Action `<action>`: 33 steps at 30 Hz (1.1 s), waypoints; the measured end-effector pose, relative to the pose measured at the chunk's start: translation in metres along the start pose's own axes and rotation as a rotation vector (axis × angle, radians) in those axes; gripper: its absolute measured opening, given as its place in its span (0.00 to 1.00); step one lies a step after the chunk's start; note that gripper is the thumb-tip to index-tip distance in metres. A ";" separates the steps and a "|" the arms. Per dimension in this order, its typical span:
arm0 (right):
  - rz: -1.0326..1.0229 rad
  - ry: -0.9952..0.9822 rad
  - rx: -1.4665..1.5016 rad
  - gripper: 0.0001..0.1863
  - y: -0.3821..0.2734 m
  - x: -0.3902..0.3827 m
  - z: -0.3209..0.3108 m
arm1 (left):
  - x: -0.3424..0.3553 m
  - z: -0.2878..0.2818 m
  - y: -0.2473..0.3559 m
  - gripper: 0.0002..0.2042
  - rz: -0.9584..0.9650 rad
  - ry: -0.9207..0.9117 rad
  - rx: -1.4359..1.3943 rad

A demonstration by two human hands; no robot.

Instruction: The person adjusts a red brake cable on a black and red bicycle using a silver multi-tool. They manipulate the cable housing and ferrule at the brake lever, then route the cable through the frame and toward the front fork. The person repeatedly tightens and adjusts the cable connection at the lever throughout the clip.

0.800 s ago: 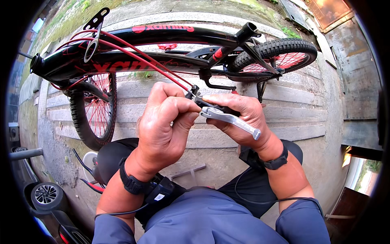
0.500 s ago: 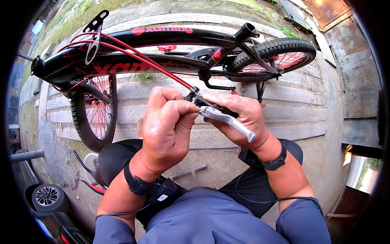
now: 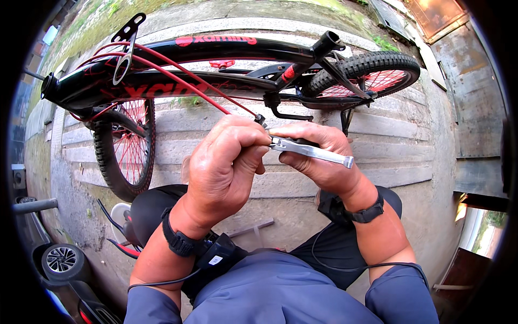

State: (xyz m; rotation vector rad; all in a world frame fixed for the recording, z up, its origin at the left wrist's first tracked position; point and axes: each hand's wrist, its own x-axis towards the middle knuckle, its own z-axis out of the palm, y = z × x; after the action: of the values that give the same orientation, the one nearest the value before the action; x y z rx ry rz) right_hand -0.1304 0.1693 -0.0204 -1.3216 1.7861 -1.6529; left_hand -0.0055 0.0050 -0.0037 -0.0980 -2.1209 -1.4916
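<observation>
A silver brake lever (image 3: 318, 152) with a black bracket lies in my right hand (image 3: 324, 148), whose fingers and thumb are closed around it. The lever's free end points right, toward my wrist. At its pivot end, my left hand (image 3: 224, 162) is closed in a pinch; its fingertips touch the lever there, and whatever lies between them is hidden. One red cable (image 3: 216, 92) reaches a small black fitting (image 3: 260, 119) just above the lever. A second red cable (image 3: 189, 85) disappears behind my left hand. Both cables come from the front of the black bicycle frame (image 3: 232, 51).
Beyond my hands the bicycle stands across the view, its front wheel (image 3: 132, 146) at left and rear wheel (image 3: 372, 75) at right. A metal bracket ring (image 3: 123, 70) hangs by the cables. A grey metal bar (image 3: 251, 228) lies on the concrete between my legs. A car wheel (image 3: 62, 260) shows lower left.
The brake lever has turned so it lies more level, its free end shifting right and up. My left hand has moved slightly right, and one red cable's end is now hidden behind it.
</observation>
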 end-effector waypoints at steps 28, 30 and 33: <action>-0.139 0.070 -0.173 0.21 -0.004 0.008 0.006 | -0.005 -0.002 0.005 0.14 -0.093 0.056 -0.153; -0.176 0.102 -0.207 0.21 -0.001 0.007 0.008 | -0.006 0.000 0.005 0.14 -0.054 0.078 -0.088; -0.155 0.092 -0.178 0.21 -0.001 0.007 0.007 | -0.006 -0.002 0.005 0.14 -0.060 0.056 -0.066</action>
State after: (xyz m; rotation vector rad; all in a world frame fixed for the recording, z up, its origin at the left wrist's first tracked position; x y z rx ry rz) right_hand -0.1281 0.1598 -0.0191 -1.5179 1.9684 -1.6918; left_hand 0.0024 0.0069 -0.0020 -0.0169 -2.0469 -1.5810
